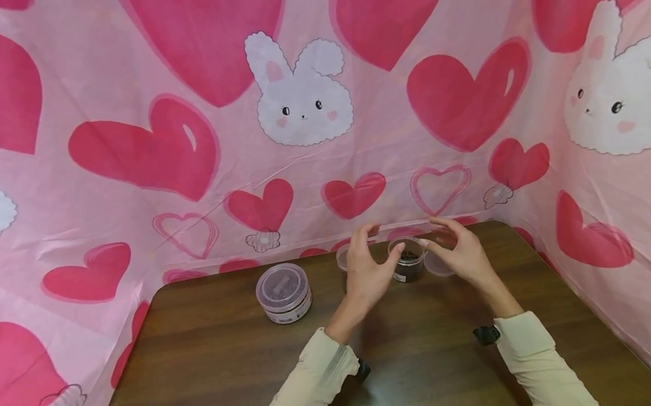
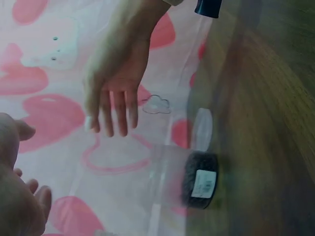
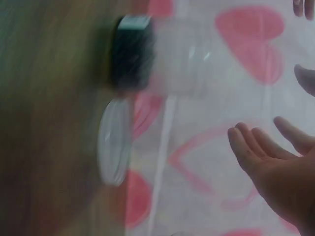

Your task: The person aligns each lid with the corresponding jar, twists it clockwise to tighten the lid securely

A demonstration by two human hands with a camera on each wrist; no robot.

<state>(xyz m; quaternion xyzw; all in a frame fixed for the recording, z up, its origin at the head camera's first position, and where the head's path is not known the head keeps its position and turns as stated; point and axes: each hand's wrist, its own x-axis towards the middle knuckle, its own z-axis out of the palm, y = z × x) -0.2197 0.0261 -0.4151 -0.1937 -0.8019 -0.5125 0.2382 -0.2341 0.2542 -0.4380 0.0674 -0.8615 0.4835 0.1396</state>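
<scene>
A clear jar [image 1: 408,272] stands upright on the table, uncapped, its lower part filled with dark grains and a white label [image 2: 204,184] on its side. To its left is my left hand [image 1: 368,273], fingers spread and apart from the jar in the wrist views. My right hand [image 1: 464,252] hovers on the other side with loosely extended fingers, holding nothing. A clear round lid [image 3: 114,142] leans or lies beside the jar, partly behind the right hand in the head view. Another clear container [image 1: 342,258] is mostly hidden behind my left hand.
A wide, lidded round tub [image 1: 284,293] sits on the wooden table [image 1: 217,358] farther left. Pink heart-patterned cloth [image 1: 311,166] hangs along the back and both sides, close to the table's far edge.
</scene>
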